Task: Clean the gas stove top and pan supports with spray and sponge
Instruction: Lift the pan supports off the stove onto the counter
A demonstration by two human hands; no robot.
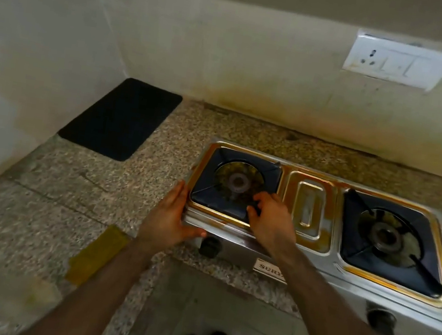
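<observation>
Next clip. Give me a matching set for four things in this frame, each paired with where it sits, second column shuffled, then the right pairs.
Column one:
1. black mat
2. yellow sponge
3. switch panel
4. right hand

Column two:
A. on the wall above the gas stove
B. over the left burner's pan support
C. in the back corner of the counter
D. on the counter near its front edge, left of the stove

Pairs: 1-C, 2-D, 3-A, 4-B

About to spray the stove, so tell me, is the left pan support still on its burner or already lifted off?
Still on. The left pan support sits flat around its burner; the right hand curls over its near corner.
</observation>
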